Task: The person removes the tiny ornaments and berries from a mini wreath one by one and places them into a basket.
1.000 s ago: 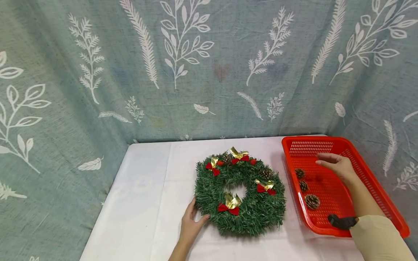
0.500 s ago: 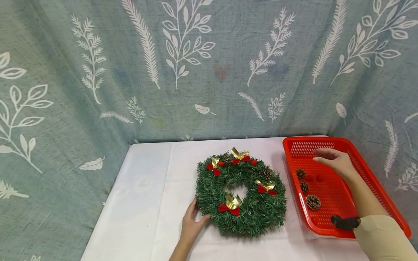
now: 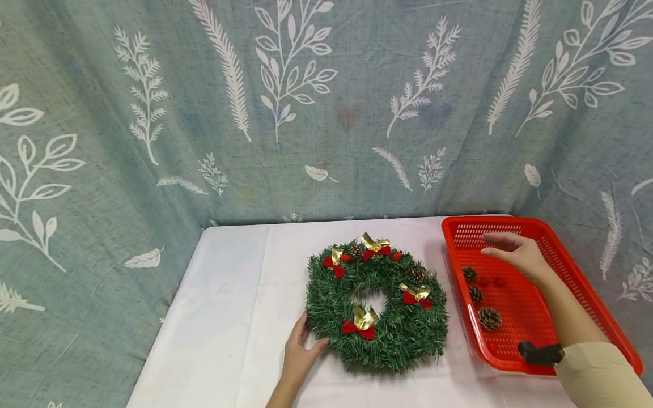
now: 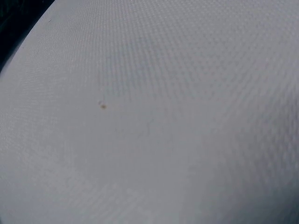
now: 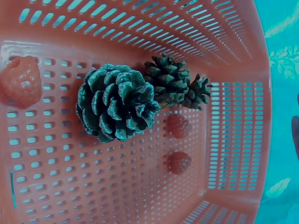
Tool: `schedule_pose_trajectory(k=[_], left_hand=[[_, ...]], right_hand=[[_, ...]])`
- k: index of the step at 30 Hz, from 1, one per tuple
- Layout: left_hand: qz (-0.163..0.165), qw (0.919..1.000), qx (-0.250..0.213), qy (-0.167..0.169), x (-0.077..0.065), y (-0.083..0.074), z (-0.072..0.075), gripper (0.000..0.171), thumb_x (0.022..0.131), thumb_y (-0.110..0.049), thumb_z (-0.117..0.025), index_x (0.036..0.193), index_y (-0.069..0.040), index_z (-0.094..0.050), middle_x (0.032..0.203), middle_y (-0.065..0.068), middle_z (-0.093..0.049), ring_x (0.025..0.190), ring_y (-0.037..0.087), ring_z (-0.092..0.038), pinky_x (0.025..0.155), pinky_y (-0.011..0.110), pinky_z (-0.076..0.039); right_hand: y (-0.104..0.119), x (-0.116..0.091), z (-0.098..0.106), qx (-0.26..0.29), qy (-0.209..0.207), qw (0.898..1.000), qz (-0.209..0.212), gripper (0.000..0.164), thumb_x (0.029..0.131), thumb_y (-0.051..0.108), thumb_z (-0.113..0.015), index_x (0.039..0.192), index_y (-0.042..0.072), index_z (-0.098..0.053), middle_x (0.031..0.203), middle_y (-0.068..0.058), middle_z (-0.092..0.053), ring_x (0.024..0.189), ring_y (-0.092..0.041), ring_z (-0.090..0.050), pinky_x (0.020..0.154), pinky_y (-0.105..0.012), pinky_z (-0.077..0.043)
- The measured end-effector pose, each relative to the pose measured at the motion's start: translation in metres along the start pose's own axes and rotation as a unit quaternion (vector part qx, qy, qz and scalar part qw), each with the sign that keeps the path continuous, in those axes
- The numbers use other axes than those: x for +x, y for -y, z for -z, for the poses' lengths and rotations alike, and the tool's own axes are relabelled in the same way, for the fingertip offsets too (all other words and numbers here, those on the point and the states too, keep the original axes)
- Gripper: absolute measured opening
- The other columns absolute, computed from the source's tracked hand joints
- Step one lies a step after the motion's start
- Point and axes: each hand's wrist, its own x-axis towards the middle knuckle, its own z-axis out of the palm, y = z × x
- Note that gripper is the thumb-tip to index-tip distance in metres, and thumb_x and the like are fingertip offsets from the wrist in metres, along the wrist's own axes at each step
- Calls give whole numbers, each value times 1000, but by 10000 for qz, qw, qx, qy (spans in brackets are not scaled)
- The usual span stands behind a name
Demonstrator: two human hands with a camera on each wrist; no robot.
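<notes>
A green artificial wreath lies on the white table, trimmed with several red bows with gold ribbon, pine cones and red berries. At its near left edge, my left hand rests against the greenery with thumb and fingers spread. My right hand hovers over the red plastic basket, thumb and fingers apart with nothing visible between them. Inside the basket are a large pine cone, two smaller pine cones and red berries. The right wrist view catches only dark fingertips at its right edge.
White cloth covers the table. A grey-green curtain with white leaf prints hangs behind and on both sides. The left wrist view shows mostly white cloth.
My right hand has drifted slightly left above the basket, and two red berries below it now show more plainly. The left hand and the wreath have stayed in place.
</notes>
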Motion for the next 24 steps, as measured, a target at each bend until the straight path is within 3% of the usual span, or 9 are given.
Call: schedule_pose_trajectory(k=[4, 16, 24], left_hand=[[50, 10000, -5, 64, -3, -16, 3, 84, 77, -14, -78, 142, 8, -31, 147, 26, -33, 135, 37, -34, 111, 35, -34], [109, 9999, -47, 33, -2, -20, 2, 83, 76, -12, -79, 142, 7, -32, 146, 26, -34, 134, 37, -36, 111, 36, -34], [90, 10000, -27, -1, -3, -20, 2, 83, 75, -11, -79, 141, 9, -33, 145, 26, -35, 134, 36, -36, 110, 36, -35]], right_hand=[[4, -2, -3, -160, 31, 9999, 43, 49, 88, 23, -69, 126, -4, -56, 101, 31, -60, 91, 12, -56, 73, -6, -51], [22, -10, -7, -287, -12, 9993, 239, 47, 87, 22, -70, 127, 0, -57, 104, 31, -59, 96, 7, -57, 74, -7, -50], [44, -22, -15, 121, -298, 9993, 213, 45, 88, 19, -69, 127, 0, -58, 103, 29, -62, 90, 7, -60, 73, -8, -53]])
